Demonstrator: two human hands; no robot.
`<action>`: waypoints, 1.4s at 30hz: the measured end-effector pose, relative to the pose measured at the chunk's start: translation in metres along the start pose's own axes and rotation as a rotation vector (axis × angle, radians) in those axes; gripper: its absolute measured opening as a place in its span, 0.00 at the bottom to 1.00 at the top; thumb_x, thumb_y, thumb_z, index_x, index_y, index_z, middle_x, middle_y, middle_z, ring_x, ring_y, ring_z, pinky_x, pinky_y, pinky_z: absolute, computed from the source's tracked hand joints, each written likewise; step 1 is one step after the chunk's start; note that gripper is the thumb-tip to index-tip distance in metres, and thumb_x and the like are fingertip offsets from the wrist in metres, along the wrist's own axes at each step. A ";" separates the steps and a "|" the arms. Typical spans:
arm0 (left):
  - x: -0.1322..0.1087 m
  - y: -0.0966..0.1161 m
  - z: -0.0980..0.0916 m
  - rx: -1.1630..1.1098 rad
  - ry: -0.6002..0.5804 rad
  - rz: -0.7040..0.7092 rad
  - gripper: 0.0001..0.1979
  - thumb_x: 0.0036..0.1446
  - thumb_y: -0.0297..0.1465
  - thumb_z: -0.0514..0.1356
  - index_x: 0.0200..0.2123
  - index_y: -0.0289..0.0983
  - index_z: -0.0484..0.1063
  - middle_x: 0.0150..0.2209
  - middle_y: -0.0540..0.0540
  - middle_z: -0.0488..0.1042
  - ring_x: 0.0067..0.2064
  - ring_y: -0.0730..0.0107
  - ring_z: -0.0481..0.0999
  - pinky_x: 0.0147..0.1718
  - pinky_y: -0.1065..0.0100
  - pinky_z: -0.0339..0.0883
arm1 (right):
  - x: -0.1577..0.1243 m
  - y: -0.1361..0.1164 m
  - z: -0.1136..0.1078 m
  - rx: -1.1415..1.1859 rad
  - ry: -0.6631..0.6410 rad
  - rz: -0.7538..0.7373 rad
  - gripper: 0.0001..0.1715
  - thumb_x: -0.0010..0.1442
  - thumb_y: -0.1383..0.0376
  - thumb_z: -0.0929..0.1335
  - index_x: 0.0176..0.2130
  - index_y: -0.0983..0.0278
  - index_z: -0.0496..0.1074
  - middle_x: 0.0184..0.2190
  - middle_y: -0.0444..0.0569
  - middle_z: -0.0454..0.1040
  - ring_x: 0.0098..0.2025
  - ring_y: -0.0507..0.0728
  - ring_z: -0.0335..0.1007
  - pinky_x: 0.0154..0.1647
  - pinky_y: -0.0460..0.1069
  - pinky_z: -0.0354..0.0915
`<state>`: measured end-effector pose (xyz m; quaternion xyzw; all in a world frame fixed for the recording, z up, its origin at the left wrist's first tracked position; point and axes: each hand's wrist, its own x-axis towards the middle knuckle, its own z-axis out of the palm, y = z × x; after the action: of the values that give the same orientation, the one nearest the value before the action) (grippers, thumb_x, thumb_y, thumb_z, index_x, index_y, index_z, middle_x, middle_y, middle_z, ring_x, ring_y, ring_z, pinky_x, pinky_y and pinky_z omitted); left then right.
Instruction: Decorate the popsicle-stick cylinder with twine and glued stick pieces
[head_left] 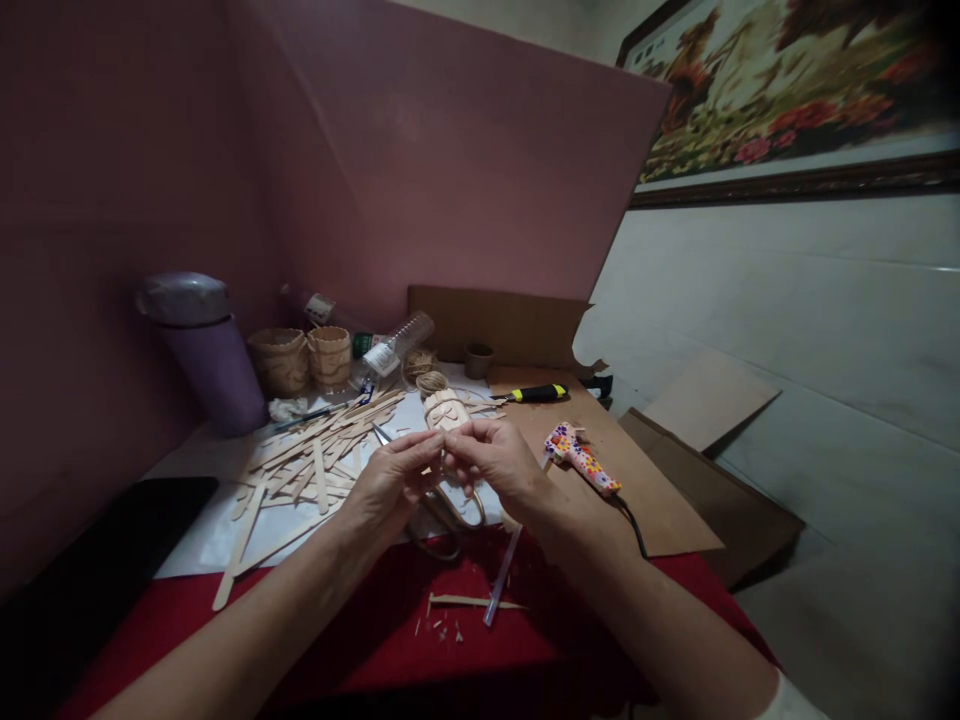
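My left hand (401, 468) and my right hand (491, 458) meet over the middle of the table, thumbs and fingertips pinched together. Whatever is between the fingertips is too small to make out. Just behind them stands a small container faced with wooden sticks (447, 412), with wavy pieces on its front. Partly hidden beneath my hands lie scissors (435, 545), one blade poking out to the left. Loose craft sticks (322, 470) are heaped to the left of my left hand. A flower-patterned glue gun (581, 458) rests on cardboard beyond my right wrist.
A clear glue stick (501, 585) and wood scraps lie on the red cloth (360, 640) in front. A utility knife (536, 393) sits on the cardboard (660, 500). Behind are twine (431, 382), a plastic bottle (397, 345), two decorated pots (330, 358) and a purple tumbler (214, 370).
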<state>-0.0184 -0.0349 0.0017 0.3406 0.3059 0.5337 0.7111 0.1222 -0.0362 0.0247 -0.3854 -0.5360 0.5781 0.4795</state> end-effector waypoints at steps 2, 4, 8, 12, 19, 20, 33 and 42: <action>-0.002 0.003 -0.001 0.021 -0.030 0.018 0.14 0.40 0.33 0.74 0.28 0.31 0.78 0.26 0.46 0.76 0.30 0.70 0.75 0.33 0.69 0.70 | 0.000 -0.003 -0.004 -0.038 -0.061 -0.011 0.21 0.45 0.51 0.76 0.22 0.65 0.70 0.17 0.40 0.68 0.15 0.46 0.59 0.14 0.42 0.61; -0.003 0.007 -0.001 0.054 -0.063 0.027 0.15 0.41 0.36 0.74 0.27 0.31 0.78 0.25 0.46 0.75 0.29 0.71 0.74 0.32 0.69 0.70 | 0.000 -0.006 -0.008 -0.087 -0.127 -0.014 0.22 0.47 0.50 0.75 0.22 0.65 0.70 0.16 0.39 0.68 0.15 0.45 0.59 0.15 0.42 0.60; -0.004 0.017 -0.002 0.194 -0.067 0.049 0.16 0.38 0.37 0.74 0.23 0.31 0.77 0.23 0.46 0.74 0.26 0.73 0.72 0.26 0.71 0.66 | -0.001 -0.012 -0.015 -0.172 -0.240 0.002 0.20 0.50 0.52 0.74 0.25 0.66 0.72 0.17 0.40 0.69 0.16 0.46 0.61 0.15 0.42 0.59; -0.004 0.021 -0.003 0.351 -0.065 0.112 0.15 0.39 0.37 0.73 0.23 0.31 0.77 0.21 0.46 0.73 0.24 0.72 0.71 0.22 0.72 0.64 | -0.001 -0.015 -0.019 -0.184 -0.284 0.012 0.19 0.50 0.54 0.74 0.24 0.66 0.71 0.15 0.39 0.68 0.15 0.46 0.60 0.15 0.42 0.59; -0.005 0.020 0.000 0.301 -0.032 0.136 0.17 0.39 0.39 0.73 0.20 0.32 0.74 0.20 0.47 0.71 0.22 0.74 0.69 0.19 0.73 0.62 | -0.005 -0.009 -0.014 -0.067 -0.194 0.029 0.19 0.51 0.53 0.74 0.30 0.67 0.73 0.24 0.43 0.73 0.20 0.46 0.66 0.18 0.43 0.66; -0.005 0.020 0.002 0.285 -0.024 0.133 0.17 0.38 0.39 0.73 0.20 0.32 0.74 0.20 0.47 0.71 0.22 0.73 0.69 0.19 0.73 0.62 | -0.006 -0.006 -0.012 -0.044 -0.159 0.027 0.19 0.50 0.53 0.74 0.31 0.67 0.73 0.24 0.43 0.73 0.20 0.47 0.67 0.18 0.43 0.66; -0.005 0.018 0.000 0.184 -0.084 0.037 0.16 0.39 0.37 0.74 0.22 0.31 0.75 0.21 0.46 0.73 0.23 0.72 0.73 0.21 0.73 0.66 | -0.005 0.008 -0.002 0.164 -0.100 0.016 0.23 0.45 0.52 0.78 0.28 0.67 0.74 0.22 0.42 0.74 0.18 0.45 0.63 0.17 0.41 0.63; -0.005 0.014 0.003 0.177 -0.009 0.083 0.17 0.37 0.37 0.74 0.23 0.31 0.74 0.21 0.45 0.74 0.22 0.71 0.73 0.22 0.71 0.68 | -0.003 0.015 0.000 0.183 -0.080 -0.014 0.23 0.46 0.51 0.78 0.27 0.67 0.73 0.22 0.43 0.74 0.19 0.46 0.65 0.17 0.42 0.64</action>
<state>-0.0248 -0.0370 0.0151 0.4166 0.3344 0.5321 0.6569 0.1209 -0.0386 0.0096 -0.3129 -0.5022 0.6363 0.4950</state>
